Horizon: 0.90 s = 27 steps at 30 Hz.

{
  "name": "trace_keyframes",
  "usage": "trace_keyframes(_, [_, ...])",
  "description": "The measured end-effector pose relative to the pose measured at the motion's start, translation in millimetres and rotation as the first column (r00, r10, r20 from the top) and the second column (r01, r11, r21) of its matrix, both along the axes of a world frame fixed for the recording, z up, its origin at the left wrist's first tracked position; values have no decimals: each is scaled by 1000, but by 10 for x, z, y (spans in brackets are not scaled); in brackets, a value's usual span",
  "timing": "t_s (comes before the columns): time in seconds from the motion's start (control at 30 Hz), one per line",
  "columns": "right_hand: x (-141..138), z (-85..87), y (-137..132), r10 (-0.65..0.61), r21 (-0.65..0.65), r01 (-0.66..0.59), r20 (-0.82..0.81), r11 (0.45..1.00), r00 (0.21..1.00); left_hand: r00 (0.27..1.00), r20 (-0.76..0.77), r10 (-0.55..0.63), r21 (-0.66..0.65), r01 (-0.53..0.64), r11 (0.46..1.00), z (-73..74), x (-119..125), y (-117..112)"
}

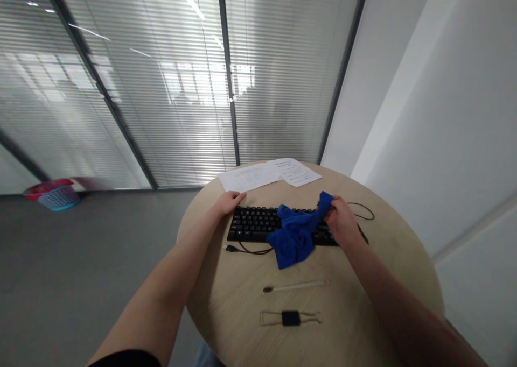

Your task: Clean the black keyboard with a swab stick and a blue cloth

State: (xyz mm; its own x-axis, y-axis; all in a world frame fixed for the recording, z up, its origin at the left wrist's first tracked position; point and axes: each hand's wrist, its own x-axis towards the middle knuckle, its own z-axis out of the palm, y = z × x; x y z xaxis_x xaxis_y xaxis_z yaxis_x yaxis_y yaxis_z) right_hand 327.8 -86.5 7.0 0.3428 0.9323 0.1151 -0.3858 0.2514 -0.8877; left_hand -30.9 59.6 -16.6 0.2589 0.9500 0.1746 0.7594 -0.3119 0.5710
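Note:
A black keyboard lies on the round wooden table, its cable partly looped in front of it. My left hand is closed at the keyboard's far left corner, holding it there. A crumpled blue cloth drapes over the middle and right keys and hangs past the near edge. One end of the cloth is pinched and raised in my right hand, above the keyboard's right part. Some keys are hidden under the cloth and behind that hand.
Nearer to me lie a thin, pale-handled brush with a dark tip and a wire keycap puller with a black middle. Printed papers rest at the table's far edge. A red and blue basket stands on the floor at left.

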Motion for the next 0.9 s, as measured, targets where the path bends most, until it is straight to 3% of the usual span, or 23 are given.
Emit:
trace_keyframes(0.27, [-49,139,-5,39,3,-39,-61,999,997,999,-37,30,54,-28,998,-54,3,8])
trace_keyframes(0.4, [16,200,-30,153,-38,-153,12,988,988,998,-51,36,67,-33,997,-41,2,-3])
trace_keyframes(0.57, [43,245,-52,257,-147,-246,64,958,964,999,-17,49,17,-49,999,-35,-29,64])
trace_keyframes(0.9, [282,337,-132,307,-96,-298,93,950,947,991,30,129,-61,-127,990,34,17,38])
